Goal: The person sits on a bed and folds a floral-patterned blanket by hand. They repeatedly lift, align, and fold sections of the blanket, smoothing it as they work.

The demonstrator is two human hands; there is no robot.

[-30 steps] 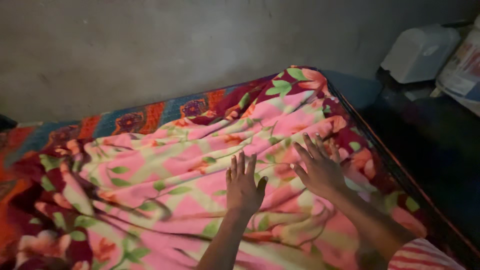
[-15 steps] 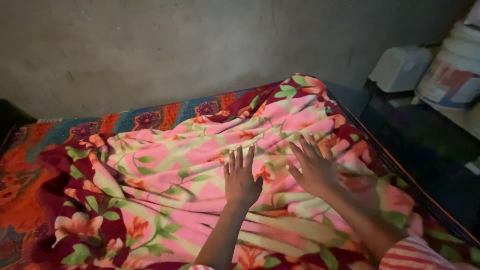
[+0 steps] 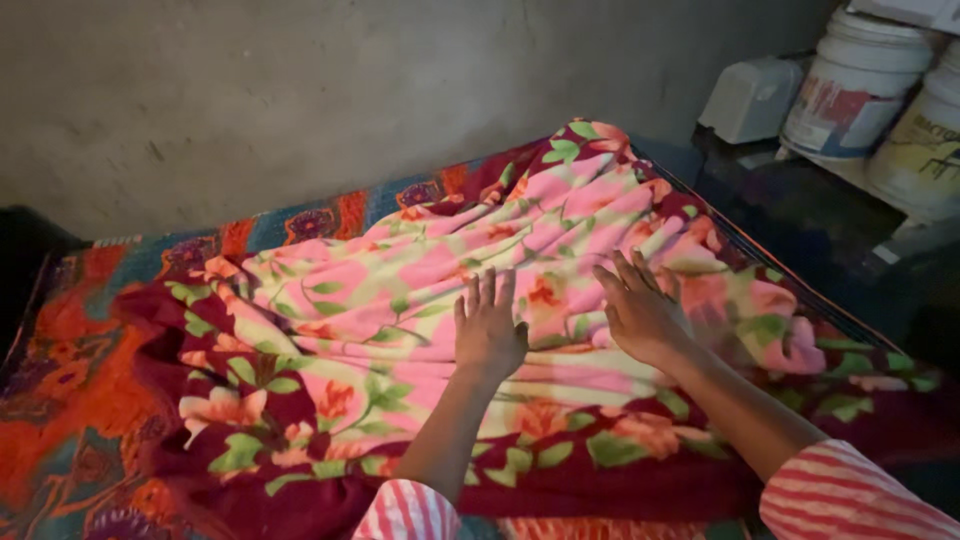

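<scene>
Pink floral fleece blanket [image 3: 420, 290] lies rumpled over the bed [image 3: 60, 400], both hands, left [image 3: 488, 328] and right [image 3: 640, 312], spread flat on it, seemingly smoothing wrinkles.

Pink, green and maroon floral blanket [image 3: 430, 300]: soft, matt fleece cloth, wrinkled. Orange and blue patterned bed sheet [image 3: 70, 400] beneath it: flat woven cloth, matt. Grey wall [image 3: 350, 90]: rough, matt plaster. White round buckets [image 3: 850, 90]: smooth plastic, slight sheen.
</scene>
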